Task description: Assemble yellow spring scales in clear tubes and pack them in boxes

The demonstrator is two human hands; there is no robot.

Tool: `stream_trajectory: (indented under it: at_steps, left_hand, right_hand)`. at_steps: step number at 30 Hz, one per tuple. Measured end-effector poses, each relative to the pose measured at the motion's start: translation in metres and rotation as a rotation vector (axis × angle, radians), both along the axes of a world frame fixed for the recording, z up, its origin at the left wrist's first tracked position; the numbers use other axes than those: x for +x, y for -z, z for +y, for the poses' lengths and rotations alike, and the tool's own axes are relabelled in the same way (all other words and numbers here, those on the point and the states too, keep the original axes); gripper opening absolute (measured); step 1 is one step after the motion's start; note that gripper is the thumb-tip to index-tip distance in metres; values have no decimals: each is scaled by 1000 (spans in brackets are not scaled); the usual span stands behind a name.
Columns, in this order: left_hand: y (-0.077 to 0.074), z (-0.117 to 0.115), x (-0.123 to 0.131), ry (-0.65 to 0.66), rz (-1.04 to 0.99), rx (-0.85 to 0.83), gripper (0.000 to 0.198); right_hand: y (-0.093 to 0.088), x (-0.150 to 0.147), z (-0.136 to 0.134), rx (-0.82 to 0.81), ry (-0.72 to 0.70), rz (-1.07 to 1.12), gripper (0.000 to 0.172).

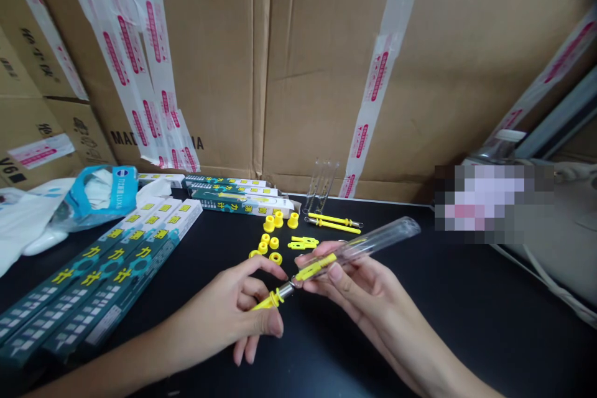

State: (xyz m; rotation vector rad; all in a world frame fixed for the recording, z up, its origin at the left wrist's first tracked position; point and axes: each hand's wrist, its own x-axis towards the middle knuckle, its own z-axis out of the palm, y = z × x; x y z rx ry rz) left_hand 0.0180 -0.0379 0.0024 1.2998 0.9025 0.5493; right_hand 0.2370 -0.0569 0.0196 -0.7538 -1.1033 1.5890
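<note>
Left hand (237, 301) pinches a yellow rod (264, 303), its metal tip (285, 290) just beside the clear tube (377, 240) gripped by the right hand (368, 289); both slant up rightward, nearly aligned.

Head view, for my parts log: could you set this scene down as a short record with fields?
Left hand: holds a yellow rod with a metal end
Right hand: holds a clear tube, a yellow clip at its lower end
Mid-table: yellow caps, two more rods, loose clips
Behind the rods: more tubes
Left side: boxes, blue bag
Surface: black table
Backdrop: taped carton
</note>
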Motion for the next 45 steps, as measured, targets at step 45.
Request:
stream_trajectory:
  at_steps: [45]
  left_hand:
    - [-5,-19,15,-257,-173,42,62]
  right_hand:
    - [10,-24,-9,-27,-228,116,21]
